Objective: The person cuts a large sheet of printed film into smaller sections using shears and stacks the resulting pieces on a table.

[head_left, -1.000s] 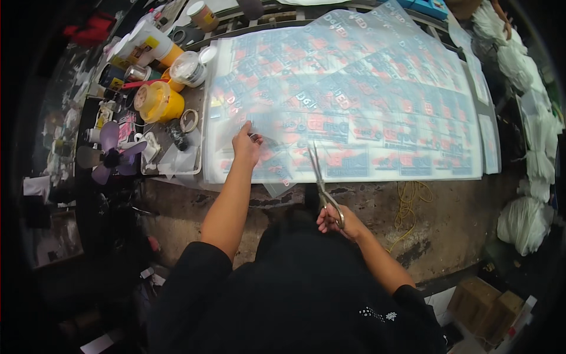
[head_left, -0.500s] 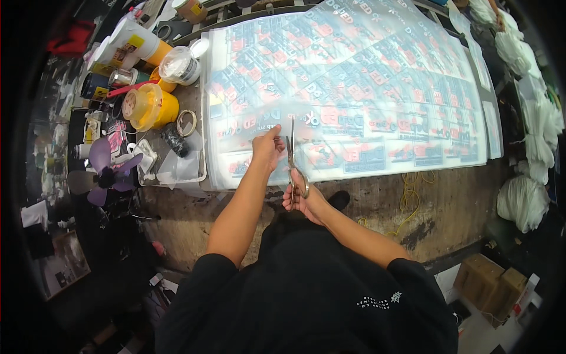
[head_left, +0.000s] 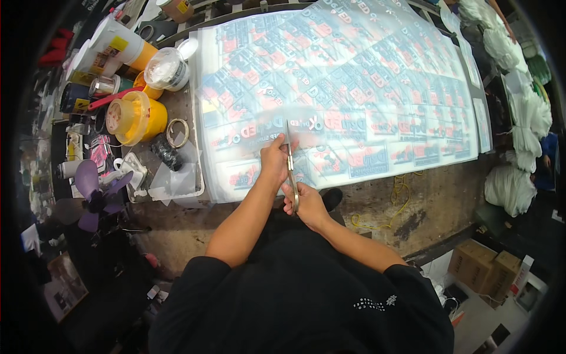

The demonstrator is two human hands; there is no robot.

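Observation:
My right hand (head_left: 306,204) grips a pair of long metal scissors (head_left: 290,162) by the handles, just off the near edge of the table. The blades point away from me, over printed translucent plastic sheets (head_left: 365,130), and look closed together. Beside the blades is my left hand (head_left: 275,161), its thumb raised and its fingers curled close to the metal. Whatever those fingers hold, if anything, is too small to make out. The sheets overlap in a wide layer on the table, bearing blue and red print.
Left of the sheets stand a yellow tub (head_left: 141,118), a clear-walled tub (head_left: 167,69), a tape roll (head_left: 177,133) and several other containers. A purple fan (head_left: 94,197) is lower left. White bundles (head_left: 510,189) hang at the right; a yellow cord (head_left: 401,197) lies on the floor.
The scissor blades, spread before, have come together. My left hand has moved right, up against the blades. The whole view has shifted slightly.

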